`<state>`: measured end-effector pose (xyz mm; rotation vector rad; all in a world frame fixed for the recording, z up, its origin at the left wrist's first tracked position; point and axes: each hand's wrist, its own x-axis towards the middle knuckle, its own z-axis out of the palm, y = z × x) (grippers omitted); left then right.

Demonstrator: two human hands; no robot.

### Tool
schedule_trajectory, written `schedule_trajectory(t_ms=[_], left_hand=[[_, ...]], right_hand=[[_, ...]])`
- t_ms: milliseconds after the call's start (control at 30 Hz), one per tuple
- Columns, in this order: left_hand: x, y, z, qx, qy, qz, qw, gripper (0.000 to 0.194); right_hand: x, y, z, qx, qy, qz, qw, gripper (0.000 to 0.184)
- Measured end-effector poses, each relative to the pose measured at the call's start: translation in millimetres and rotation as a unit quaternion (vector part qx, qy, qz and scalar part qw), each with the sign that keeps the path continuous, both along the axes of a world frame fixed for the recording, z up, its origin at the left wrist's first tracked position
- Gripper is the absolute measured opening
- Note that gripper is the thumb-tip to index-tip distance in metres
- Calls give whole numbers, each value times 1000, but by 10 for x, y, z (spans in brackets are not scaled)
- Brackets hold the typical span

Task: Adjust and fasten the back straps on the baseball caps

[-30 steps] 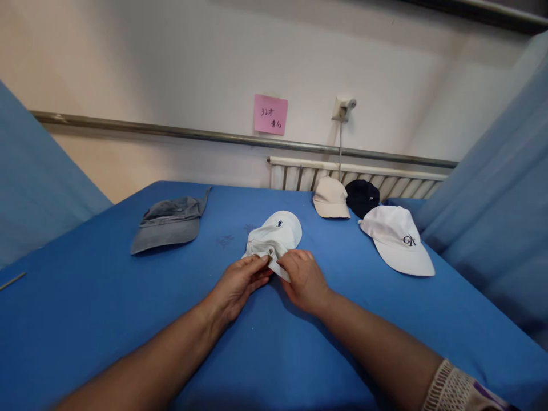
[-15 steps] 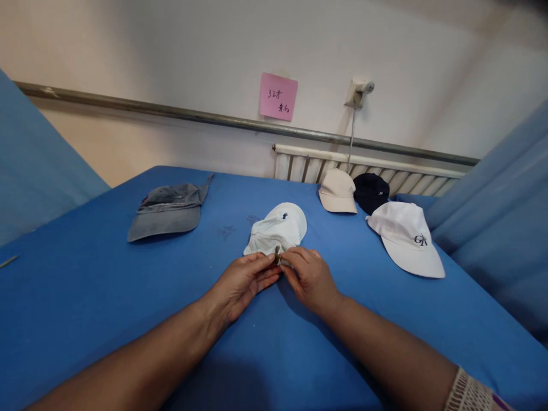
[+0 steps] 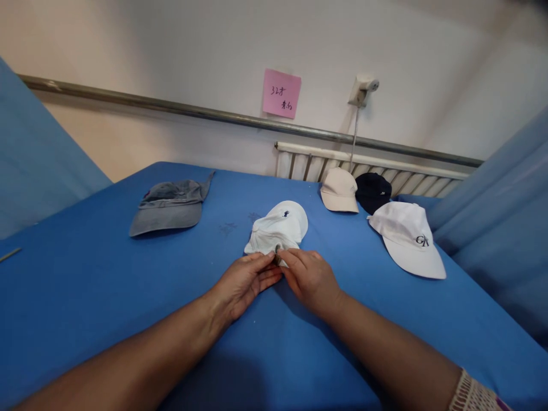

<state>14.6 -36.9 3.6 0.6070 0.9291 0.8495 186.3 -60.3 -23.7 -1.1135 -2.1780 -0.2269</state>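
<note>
A white baseball cap (image 3: 278, 227) with a small dark emblem lies on the blue-covered table, its brim pointing away from me. My left hand (image 3: 246, 282) pinches the back strap of this cap between thumb and fingers, palm turned partly up. From the other side, my right hand (image 3: 309, 279) is closed on the same strap, fingertips close to the left thumb. A small buckle (image 3: 277, 255) shows between the fingertips; most of the strap is hidden by my fingers.
A grey cap (image 3: 166, 208) lies at left. Toward the back right are a beige cap (image 3: 339, 191), a navy cap (image 3: 373, 193) and a white lettered cap (image 3: 407, 237). Behind the table (image 3: 128, 319) stand a radiator (image 3: 299, 162) and a wall rail (image 3: 192, 113). Blue curtains (image 3: 505, 200) hang at both sides.
The strap's loose end, sticking out between my hands a second ago, is now tucked among my right fingers at the buckle. The view has tilted down slightly.
</note>
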Motion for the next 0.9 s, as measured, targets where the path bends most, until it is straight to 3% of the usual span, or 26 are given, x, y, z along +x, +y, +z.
schedule_trajectory(t_ms=[567,900], left_hand=[[59,-13,-29,4,-10,-4,1000,9],[80,11,-24,-1,-42,25,999,11]], right_hand=[[16,17,-7,32,27,22,999,22],[71,21,-37,-67,155,32,985,18]])
